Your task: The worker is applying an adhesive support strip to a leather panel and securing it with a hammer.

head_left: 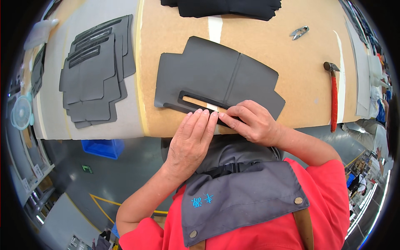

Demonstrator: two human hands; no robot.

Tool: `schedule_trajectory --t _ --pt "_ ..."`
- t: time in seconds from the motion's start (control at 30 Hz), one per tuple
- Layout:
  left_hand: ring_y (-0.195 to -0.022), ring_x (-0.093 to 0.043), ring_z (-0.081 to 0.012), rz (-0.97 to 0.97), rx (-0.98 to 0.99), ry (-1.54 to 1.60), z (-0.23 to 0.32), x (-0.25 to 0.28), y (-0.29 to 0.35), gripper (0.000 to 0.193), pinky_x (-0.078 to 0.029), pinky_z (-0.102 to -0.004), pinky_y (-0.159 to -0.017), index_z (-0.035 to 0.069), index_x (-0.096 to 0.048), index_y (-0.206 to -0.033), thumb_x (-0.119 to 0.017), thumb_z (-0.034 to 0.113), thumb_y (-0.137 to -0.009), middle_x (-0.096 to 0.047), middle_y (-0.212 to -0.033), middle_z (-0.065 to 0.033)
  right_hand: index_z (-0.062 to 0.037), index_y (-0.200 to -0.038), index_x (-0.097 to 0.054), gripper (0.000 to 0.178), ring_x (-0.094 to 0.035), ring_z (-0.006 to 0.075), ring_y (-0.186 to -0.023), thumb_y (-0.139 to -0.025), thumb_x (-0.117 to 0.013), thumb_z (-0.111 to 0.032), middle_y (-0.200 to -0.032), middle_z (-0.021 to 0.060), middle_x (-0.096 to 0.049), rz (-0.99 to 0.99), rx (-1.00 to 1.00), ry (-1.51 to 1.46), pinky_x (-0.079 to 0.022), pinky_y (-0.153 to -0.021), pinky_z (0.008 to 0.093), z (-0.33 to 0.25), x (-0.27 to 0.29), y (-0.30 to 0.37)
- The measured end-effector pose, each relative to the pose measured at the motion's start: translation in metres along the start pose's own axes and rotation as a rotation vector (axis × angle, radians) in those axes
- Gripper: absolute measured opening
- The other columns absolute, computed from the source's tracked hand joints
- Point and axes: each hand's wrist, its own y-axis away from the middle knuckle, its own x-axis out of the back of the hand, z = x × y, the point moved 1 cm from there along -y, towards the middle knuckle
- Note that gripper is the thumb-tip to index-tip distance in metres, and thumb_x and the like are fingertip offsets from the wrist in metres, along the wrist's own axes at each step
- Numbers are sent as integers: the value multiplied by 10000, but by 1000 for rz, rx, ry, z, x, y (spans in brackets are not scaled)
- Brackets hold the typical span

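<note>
Brown board covers the worktable (291, 83), with a grey mat along its left part. Near the table's front edge, middle of the frame, lies a dark grey cut panel (216, 79), flat, its long axis running left to right and dipping slightly toward the right; a long narrow slot (200, 103) follows its lower edge.

Both hands press on that lower edge. The left hand (189, 141) lies flat with fingers straight and together, tips at the slot's right end, gripping nothing. The right hand (254, 123) is curled, fingertips pinching down on the panel's edge; what lies beneath them is hidden.

Upper left, a stack of similar grey panels (96, 71) sits on the mat. A black pile (225, 7) is cut off by the top edge. Small snips (299, 32) and a red-handled hammer (333, 93) lie at right. A blue bin (103, 148) stands on the floor below the table.
</note>
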Motion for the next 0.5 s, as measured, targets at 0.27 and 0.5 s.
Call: schedule_trajectory --t 0.27,0.5 --pt "-1249 -577 -295 -4 -9 -47 3 -4 4 515 -504 -405 -1073 9 -596 -1374 -626 30 -860 -579 -1333 -138 11 -1150 -714 407 -612 232 -824 -748 -683 -49 -984 93 -637 2 -14 -27 -535 -701 335 0 3 3" --pt "-1258 -567 -300 -7 9 -6 4 -2 3 528 -508 -409 -1067 44 -599 -1380 -638 16 -855 -573 -1322 -140 16 -1155 -708 422 -614 235 -832 -740 -673 -54 -985 97 -631 -19 11 32 -535 -708 337 -3 2 5"
